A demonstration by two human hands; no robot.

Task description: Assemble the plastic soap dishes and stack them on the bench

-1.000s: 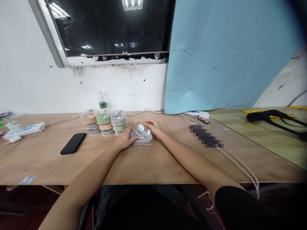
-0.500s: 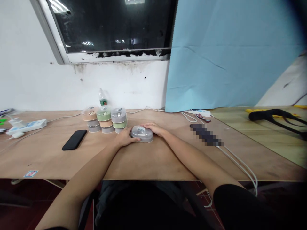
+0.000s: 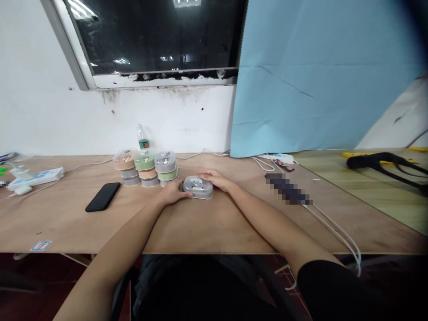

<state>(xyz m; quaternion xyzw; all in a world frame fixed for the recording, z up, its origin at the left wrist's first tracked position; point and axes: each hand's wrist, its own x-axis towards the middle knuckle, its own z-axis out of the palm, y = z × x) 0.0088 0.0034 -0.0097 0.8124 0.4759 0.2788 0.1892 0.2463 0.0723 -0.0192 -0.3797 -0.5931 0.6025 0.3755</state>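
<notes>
A pixelated strip (image 3: pixel 287 189) on the tabletop (image 3: pixel 214 232) hides whatever lies right of centre; a second blur (image 3: pixel 3 183) sits at the left edge; the contents of the stacked round cases (image 3: pixel 145 167) are too small to tell.

Clear lid (image 3: pixel 197 181) of the grey case (image 3: pixel 198 189), propped up a second ago, now folded flat and shut on the base; case looks lower and slimmer at the middle of the table. Left hand (image 3: pixel 174 192) shifted: was across the case front, then at its left end, now fingers (image 3: pixel 187 194) slid further along front edge. Right hand (image 3: pixel 216 179) came off the lid top, now at the case's right end, fingers (image 3: pixel 203 173) behind its upper right edge. Whole view sits slightly higher in frame.
</notes>
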